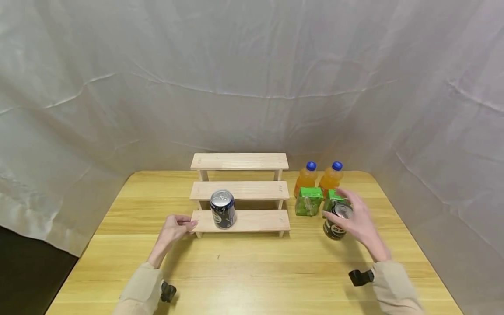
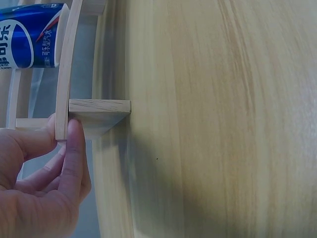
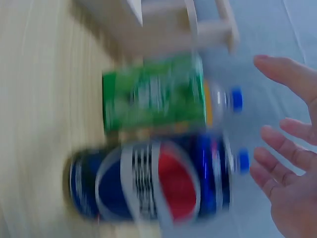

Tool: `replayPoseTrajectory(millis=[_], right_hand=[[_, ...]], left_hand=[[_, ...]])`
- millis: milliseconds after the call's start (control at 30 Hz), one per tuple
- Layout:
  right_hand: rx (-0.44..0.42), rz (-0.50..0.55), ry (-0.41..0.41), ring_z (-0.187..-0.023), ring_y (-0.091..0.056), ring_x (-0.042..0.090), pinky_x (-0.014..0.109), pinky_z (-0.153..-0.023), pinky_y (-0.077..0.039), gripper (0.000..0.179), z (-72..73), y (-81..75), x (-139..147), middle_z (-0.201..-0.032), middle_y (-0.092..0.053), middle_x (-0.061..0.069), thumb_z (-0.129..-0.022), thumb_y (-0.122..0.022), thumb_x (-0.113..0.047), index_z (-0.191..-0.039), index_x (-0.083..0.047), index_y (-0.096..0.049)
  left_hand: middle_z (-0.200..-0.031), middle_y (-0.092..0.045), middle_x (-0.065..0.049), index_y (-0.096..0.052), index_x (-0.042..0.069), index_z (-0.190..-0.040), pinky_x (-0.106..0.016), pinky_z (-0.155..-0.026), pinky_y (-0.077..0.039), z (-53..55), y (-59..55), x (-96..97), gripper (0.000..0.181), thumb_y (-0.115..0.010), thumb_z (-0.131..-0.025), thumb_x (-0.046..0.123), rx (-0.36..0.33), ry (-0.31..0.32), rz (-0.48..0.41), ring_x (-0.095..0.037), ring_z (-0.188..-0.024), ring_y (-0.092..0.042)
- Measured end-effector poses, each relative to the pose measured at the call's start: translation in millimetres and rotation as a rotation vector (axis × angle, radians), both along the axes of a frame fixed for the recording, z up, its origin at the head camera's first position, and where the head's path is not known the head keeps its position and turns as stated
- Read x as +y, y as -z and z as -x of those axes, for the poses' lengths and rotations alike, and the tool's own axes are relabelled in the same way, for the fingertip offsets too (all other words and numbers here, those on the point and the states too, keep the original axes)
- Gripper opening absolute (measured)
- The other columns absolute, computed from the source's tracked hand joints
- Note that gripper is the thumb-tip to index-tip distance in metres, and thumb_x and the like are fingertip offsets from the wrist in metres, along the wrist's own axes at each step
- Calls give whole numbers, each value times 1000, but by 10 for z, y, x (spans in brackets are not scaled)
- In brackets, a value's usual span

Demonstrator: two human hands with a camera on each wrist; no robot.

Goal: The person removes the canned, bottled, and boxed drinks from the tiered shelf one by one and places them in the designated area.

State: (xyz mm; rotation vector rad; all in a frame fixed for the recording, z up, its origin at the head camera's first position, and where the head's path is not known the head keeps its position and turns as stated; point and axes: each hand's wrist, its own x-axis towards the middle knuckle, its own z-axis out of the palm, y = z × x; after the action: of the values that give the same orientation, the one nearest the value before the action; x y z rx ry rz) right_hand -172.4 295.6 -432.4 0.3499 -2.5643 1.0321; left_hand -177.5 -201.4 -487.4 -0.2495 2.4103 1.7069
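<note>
My left hand (image 1: 173, 229) pinches the left end of the lowest board on a three-tier wooden shelf (image 1: 260, 220). The left wrist view shows the thumb above the board (image 2: 63, 99) and fingers beneath it. A dark blue soda can (image 1: 223, 212) stands upright on that lowest tier, right of my left hand. Over on the right, my right hand (image 1: 360, 223) hovers beside and above a second soda can (image 1: 334, 230) on the table, thumb and fingers spread apart. In the right wrist view, a gap shows between this hand (image 3: 292, 163) and the can (image 3: 148, 183).
Behind the second can stand two green drink cartons (image 1: 308, 202) and two orange drink bottles (image 1: 306, 180) with blue caps, right of the shelf. A pale curtain (image 1: 252, 118) hangs along the back and sides of the wooden table (image 1: 252, 271).
</note>
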Motion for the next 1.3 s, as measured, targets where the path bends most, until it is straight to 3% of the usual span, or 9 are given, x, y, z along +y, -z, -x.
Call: replayPoseTrajectory(millis=[200, 400, 567, 633, 900, 1100, 1300], right_hand=[[-13, 47, -120, -117, -60, 38, 49, -98, -53, 71, 62, -61, -567, -128, -64, 22, -75, -87, -13, -137, 2, -54], [-115, 109, -275, -121, -61, 39, 56, -104, -52, 75, 121, -80, -1130, -135, -61, 19, -78, -87, -20, -141, 0, -51], [-190, 164, -365, -127, -57, 41, 56, -109, -48, 76, 182, -57, -1546, -140, -58, 21, -79, -86, -20, -142, 0, -49], [-226, 177, -373, -129, -56, 40, 56, -111, -47, 76, 200, -42, -1698, -140, -57, 19, -79, -86, -21, -143, -2, -49], [-307, 246, -391, -130, -55, 41, 57, -113, -45, 78, 237, 49, -2172, -143, -54, 17, -78, -87, -25, -143, -7, -49], [-270, 284, -413, -123, -59, 36, 55, -109, -48, 78, 254, 112, -2396, -137, -56, 17, -77, -88, -23, -142, -6, -49], [-241, 297, -386, -119, -58, 30, 54, -106, -49, 78, 275, 142, -2542, -134, -58, 14, -76, -88, -23, -141, -8, -49]], left_hand=[[-89, -71, -19, -55, -24, -121, -23, -64, -61, 3, -6, 7, 41, -67, -94, 4, -14, -7, 2, -10, -68, -65], [-92, -70, -22, -55, -24, -121, -25, -66, -62, -7, -12, -5, 43, -68, -93, 6, -8, 4, -5, -10, -69, -66], [-91, -71, -23, -53, -28, -117, -25, -66, -62, -11, 15, -61, 49, -72, -91, 10, 59, 43, -38, -9, -69, -67], [-91, -71, -23, -53, -28, -117, -26, -67, -63, -13, 18, -68, 51, -72, -91, 11, 68, 52, -38, -9, -70, -67], [-100, -69, -28, -54, -24, -122, -27, -70, -63, -19, -11, -9, 43, -67, -94, 5, -4, 10, 13, -10, -72, -67], [-101, -69, -28, -54, -24, -122, -27, -71, -63, 5, 14, -12, 42, -66, -94, 4, -11, 7, 15, -10, -72, -67], [-98, -70, -31, -55, -25, -120, -25, -67, -62, 6, 17, -3, 41, -67, -94, 3, 4, 6, -2, -9, -70, -66]])
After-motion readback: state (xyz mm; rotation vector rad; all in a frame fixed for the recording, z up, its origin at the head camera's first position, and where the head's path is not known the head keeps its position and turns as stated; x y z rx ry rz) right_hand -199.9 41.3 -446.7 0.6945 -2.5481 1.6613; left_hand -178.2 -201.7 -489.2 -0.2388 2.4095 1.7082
